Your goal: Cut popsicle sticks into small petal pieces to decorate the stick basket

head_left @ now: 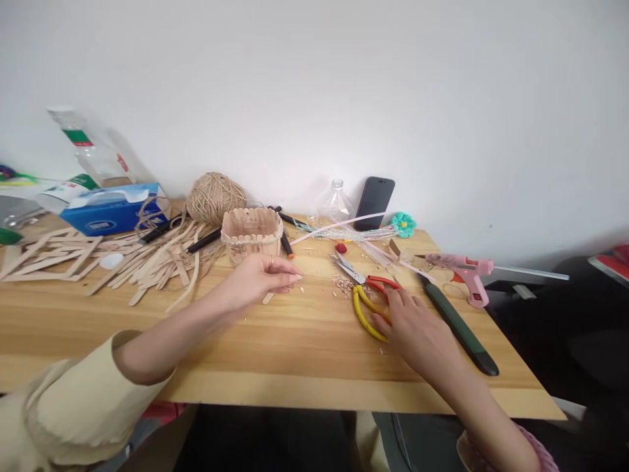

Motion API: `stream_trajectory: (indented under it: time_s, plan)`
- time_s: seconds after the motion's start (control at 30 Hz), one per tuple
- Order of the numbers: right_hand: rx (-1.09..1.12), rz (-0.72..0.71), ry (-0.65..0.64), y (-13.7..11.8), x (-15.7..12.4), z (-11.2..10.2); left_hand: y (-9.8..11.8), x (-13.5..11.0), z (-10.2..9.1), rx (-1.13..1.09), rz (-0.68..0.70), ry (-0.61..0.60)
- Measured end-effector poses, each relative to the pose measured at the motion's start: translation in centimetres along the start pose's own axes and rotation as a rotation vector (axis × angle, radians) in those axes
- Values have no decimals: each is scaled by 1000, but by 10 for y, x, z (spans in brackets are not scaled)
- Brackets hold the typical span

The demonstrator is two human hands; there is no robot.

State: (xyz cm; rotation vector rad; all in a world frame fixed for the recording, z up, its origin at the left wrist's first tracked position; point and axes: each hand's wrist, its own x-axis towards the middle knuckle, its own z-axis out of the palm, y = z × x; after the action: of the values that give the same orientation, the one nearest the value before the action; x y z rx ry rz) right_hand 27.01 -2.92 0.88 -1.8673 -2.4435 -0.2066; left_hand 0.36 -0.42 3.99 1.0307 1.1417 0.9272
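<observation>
My left hand [263, 278] is closed in a pinch just in front of a small basket [253, 229] covered in wooden sticks, with a beaded trim along its rim. A short wooden craft stick [268, 298] seems to be in its fingers; the hand hides most of it. My right hand [415, 324] is closed on the handles of scissors [366, 288], one red and one yellow. Their blades point away to the left, slightly apart, above a scatter of wood clippings [344, 285]. A small red piece [341, 248] lies by the blade tips.
A pink glue gun [469, 272] and a dark green-handled tool [462, 328] lie at right. Behind stand a phone [375, 203] and a clear bottle top [335, 203]. Loose sticks [157, 262], twine [216, 196] and a blue tissue pack [113, 213] fill the left.
</observation>
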Motion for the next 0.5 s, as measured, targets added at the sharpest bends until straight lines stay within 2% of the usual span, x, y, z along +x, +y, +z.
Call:
stream_trajectory:
  time_s: [0.1, 0.27, 0.4, 0.5]
  plan:
    - [81, -2, 42, 2, 2, 13, -3, -14, 7, -99, 27, 44]
    - [299, 135, 132, 13, 11, 23, -3, -42, 19, -224, 113, 78]
    - [475, 233, 195, 16, 10, 10, -3, -54, 23, -293, 144, 59]
    - [630, 247, 177, 8, 2, -7, -3, -57, 24, -356, 125, 45]
